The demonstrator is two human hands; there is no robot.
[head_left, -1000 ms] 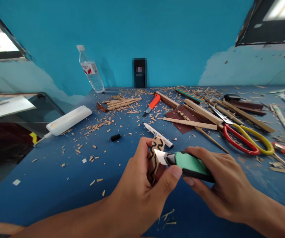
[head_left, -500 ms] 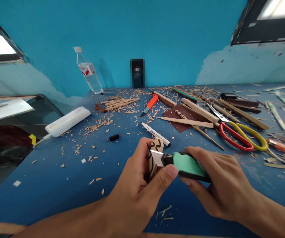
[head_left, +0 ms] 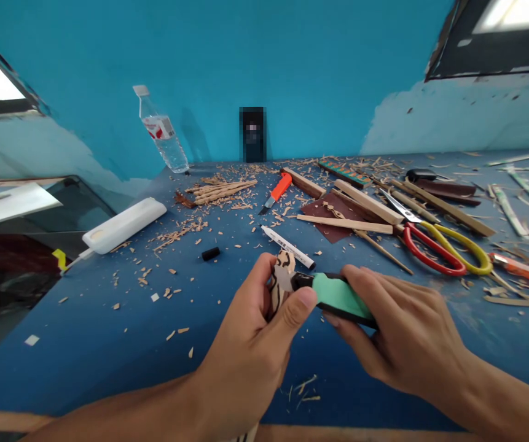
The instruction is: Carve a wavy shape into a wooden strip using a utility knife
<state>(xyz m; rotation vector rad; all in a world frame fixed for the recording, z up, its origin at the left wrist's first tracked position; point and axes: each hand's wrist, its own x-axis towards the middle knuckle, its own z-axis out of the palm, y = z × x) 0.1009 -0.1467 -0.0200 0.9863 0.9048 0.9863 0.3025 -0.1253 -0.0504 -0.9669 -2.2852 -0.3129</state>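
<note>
Near the front of the blue table, my left hand (head_left: 255, 337) is closed around a pale piece of wood (head_left: 284, 260) drawn with black wavy lines; its lower end shows below the hand. My right hand (head_left: 397, 325) grips the green and black handle of a utility knife (head_left: 340, 297). The blade lies against the marked wood near its top, and my left thumb presses by the black collar of the knife. Just beyond the wood lies an uncapped white marker (head_left: 287, 245), its black cap (head_left: 211, 253) off to the left.
An orange cutter (head_left: 277, 191), wood strips (head_left: 344, 223) on a brown sheet, and red-and-yellow scissors (head_left: 439, 245) lie beyond and to the right. A water bottle (head_left: 161, 135) stands at the wall. A white glue-gun-like object (head_left: 126, 226) sits left. Shavings cover much of the table (head_left: 121, 368).
Both hands have shifted slightly left with the knife and wood. The blade is turned and sits a little higher on the wood, whose lower end now shows below my left hand.
</note>
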